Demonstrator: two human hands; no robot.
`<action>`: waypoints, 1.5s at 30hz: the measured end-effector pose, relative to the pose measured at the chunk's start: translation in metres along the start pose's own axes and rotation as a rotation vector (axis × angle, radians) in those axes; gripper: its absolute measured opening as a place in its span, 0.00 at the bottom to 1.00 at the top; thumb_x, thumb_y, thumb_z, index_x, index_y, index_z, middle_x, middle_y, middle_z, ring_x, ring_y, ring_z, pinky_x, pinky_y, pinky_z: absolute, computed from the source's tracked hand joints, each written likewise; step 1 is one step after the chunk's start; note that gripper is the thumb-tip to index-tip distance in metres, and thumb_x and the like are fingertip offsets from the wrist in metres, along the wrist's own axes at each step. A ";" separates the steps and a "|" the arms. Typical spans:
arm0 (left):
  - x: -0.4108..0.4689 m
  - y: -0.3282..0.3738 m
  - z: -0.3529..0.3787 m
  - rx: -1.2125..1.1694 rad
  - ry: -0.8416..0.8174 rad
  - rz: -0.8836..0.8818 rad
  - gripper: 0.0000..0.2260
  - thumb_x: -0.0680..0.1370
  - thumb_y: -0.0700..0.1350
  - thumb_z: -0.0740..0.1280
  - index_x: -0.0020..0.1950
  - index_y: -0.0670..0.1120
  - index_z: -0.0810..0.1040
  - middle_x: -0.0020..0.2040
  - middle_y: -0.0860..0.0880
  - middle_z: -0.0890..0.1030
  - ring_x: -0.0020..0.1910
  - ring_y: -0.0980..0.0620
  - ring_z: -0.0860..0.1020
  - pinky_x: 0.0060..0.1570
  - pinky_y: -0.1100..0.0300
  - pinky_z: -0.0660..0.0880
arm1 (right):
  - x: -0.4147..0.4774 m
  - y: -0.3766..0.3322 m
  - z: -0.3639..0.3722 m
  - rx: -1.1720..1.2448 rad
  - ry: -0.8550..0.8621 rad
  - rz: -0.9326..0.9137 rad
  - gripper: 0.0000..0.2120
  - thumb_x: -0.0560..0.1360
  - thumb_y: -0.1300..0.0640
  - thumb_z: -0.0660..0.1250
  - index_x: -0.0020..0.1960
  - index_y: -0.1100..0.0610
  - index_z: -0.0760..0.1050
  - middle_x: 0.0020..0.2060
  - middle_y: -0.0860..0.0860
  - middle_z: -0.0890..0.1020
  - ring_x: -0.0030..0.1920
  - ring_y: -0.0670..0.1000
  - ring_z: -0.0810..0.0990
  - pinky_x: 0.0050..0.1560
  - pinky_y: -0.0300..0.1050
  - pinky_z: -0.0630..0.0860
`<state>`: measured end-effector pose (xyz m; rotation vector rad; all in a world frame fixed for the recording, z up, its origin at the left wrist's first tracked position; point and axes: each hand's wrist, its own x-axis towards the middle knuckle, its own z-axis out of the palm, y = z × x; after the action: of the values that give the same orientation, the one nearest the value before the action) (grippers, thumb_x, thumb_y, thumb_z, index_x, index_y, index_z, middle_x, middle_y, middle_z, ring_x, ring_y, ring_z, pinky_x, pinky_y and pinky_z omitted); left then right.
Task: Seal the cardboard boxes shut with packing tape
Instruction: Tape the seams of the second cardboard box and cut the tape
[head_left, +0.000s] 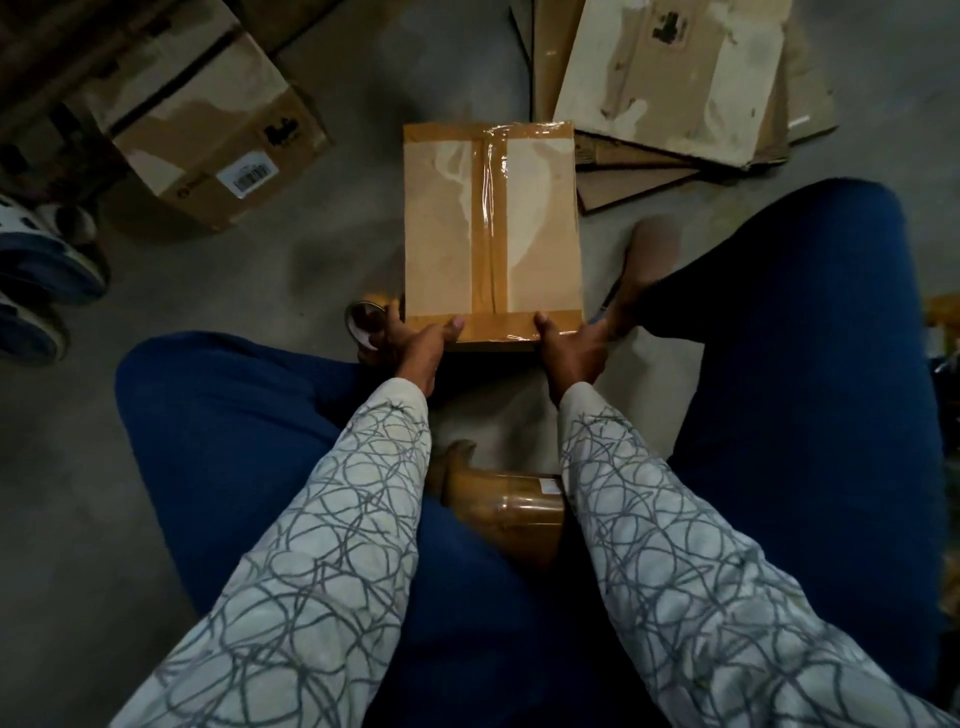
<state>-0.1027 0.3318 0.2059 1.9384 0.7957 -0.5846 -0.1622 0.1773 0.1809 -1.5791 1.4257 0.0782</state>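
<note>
A small brown cardboard box (441, 249) lies on the floor between my knees. Tape runs down its middle seam and across both ends. My left hand (415, 345) grips the near left corner, thumb on top. My right hand (569, 348) grips the near right corner, thumb pressed on the near tape strip. A roll of packing tape (363, 317) sits on the floor just behind my left hand; whether the hand touches it is unclear. Another brown tape roll (514, 512) lies close to my body between my forearms.
A larger box with a barcode label (208, 130) stands at the back left. Flattened cardboard sheets (675, 78) are stacked at the back right. My bare foot (647, 260) rests right of the box. Someone's shoes (36, 280) are at the left edge.
</note>
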 end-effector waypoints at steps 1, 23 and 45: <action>0.004 -0.004 0.001 -0.025 0.008 0.007 0.42 0.72 0.46 0.78 0.81 0.51 0.58 0.78 0.42 0.59 0.77 0.41 0.59 0.72 0.49 0.63 | 0.003 0.003 -0.002 0.043 0.011 0.033 0.32 0.71 0.45 0.77 0.66 0.59 0.68 0.63 0.58 0.78 0.63 0.60 0.77 0.64 0.50 0.73; 0.009 0.065 0.021 0.337 0.019 0.172 0.57 0.69 0.56 0.79 0.82 0.54 0.39 0.82 0.47 0.39 0.79 0.40 0.51 0.74 0.45 0.55 | 0.026 -0.060 0.025 -0.495 0.021 -0.454 0.51 0.67 0.31 0.72 0.75 0.60 0.55 0.78 0.59 0.53 0.77 0.61 0.52 0.73 0.64 0.55; 0.213 0.171 0.067 -0.391 0.380 -0.034 0.23 0.72 0.59 0.70 0.61 0.46 0.81 0.58 0.45 0.83 0.57 0.43 0.81 0.56 0.58 0.76 | 0.157 -0.217 0.080 -0.155 0.185 -0.328 0.24 0.81 0.43 0.61 0.67 0.60 0.65 0.63 0.57 0.78 0.63 0.60 0.77 0.54 0.48 0.66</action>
<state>0.1621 0.2729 0.1302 1.6902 1.0912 -0.0632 0.1004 0.0827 0.1712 -1.9720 1.3045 -0.1589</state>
